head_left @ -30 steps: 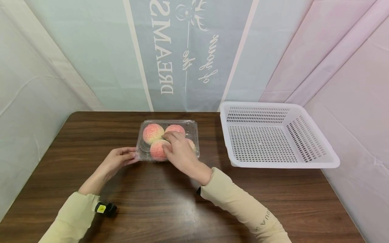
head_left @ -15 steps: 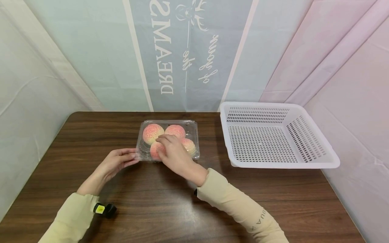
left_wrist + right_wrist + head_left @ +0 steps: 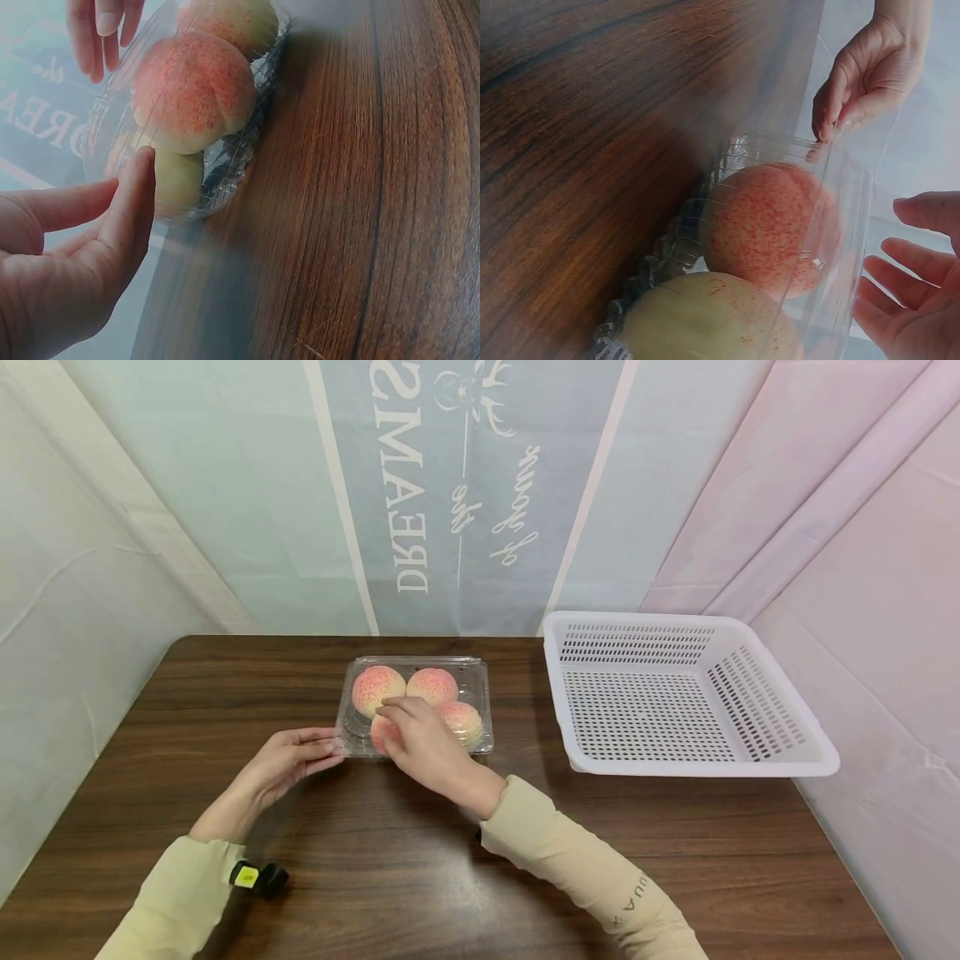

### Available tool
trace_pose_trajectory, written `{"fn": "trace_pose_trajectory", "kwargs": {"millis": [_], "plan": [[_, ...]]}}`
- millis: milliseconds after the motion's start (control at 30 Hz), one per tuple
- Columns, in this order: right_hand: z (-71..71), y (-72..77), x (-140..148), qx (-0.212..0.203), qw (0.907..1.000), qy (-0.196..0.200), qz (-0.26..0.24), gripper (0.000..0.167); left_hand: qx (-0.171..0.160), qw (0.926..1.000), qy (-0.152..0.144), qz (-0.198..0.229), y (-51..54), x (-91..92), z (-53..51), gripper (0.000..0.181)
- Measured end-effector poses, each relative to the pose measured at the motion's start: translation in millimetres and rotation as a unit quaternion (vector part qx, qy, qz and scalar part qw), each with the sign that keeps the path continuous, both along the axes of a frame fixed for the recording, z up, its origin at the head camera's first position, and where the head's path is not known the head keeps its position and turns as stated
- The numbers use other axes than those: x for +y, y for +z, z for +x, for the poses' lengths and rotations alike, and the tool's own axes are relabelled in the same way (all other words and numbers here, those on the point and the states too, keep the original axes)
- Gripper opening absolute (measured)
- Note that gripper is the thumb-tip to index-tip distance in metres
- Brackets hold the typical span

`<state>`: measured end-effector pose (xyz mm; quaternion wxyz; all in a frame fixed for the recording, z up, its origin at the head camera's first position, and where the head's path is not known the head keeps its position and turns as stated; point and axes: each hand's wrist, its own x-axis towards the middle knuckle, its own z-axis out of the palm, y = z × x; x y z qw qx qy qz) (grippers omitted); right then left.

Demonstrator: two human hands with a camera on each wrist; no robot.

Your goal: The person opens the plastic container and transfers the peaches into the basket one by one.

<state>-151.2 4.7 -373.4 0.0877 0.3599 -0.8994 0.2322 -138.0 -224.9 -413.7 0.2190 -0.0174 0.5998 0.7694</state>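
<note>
The left hand pinches the near-left corner of a clear plastic box, thumb and fingertips clamped on its edge. The box lies just under the right hand, whose fingers are lightly bent and apart from the thumb, gripping nothing (whether they touch the plastic, I cannot tell). Four pink-and-yellow peaches are inside: one partly hidden beneath the right fingers, one just beyond their tips, two past the knuckles. A white basket sits well to the right of those fingers, on the wooden table.
</note>
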Motion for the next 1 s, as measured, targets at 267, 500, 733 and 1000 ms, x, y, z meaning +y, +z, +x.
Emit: {"fn": "trace_pose_trajectory", "kwargs": {"millis": [267,500,733,1000], "plan": [[0.6,-4.7,-0.8,0.006,0.9995,-0.001,0.030,0.037,-0.019,0.9997,0.007,0.015,1.2,-0.4,0.1,0.054],[1.1,-9.7,-2.2,0.022,0.9981,-0.004,0.058,0.037,-0.022,0.9995,0.013,0.018,0.1,-0.4,-0.7,0.052],[1.4,-11.7,-3.4,0.014,0.9974,-0.004,0.070,0.038,-0.016,0.9993,0.019,0.028,0.2,-0.5,0.3,0.047],[1.2,-12.8,-4.2,0.028,0.9951,0.001,0.095,0.042,-0.013,0.9993,0.029,0.020,1.7,0.5,2.1,0.042]]}}
